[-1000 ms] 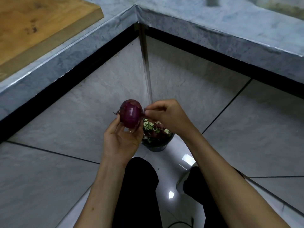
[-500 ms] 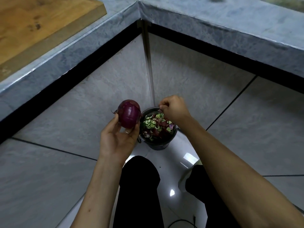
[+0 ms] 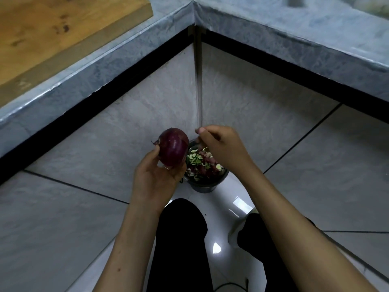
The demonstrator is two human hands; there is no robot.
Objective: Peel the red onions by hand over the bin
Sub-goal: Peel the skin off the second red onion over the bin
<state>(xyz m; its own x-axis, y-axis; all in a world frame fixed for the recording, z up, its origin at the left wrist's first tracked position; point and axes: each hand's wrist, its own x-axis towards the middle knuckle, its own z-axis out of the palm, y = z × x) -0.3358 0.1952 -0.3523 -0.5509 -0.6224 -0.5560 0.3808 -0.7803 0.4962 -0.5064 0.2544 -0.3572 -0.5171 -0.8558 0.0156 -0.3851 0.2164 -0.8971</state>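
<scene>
Presently, the red onion (image 3: pixel 173 149) sits in my left hand (image 3: pixel 156 178), cupped from below with thumb and fingers curled round its lower half. It is held just left of the bin (image 3: pixel 208 184) and above its rim level, not squarely over the opening. My right hand (image 3: pixel 221 148) hovers beside the onion over the bin, fingers curled; whether it pinches a shred of skin I cannot tell. I judge peeling to be under way: the onion's surface looks glossy and smooth, yet a dry root tuft remains on its far-left end. The bin already holds purple skins and green-white scraps. How many onions remain is not shown. The bin's near-left rim is hidden behind my left hand.
</scene>
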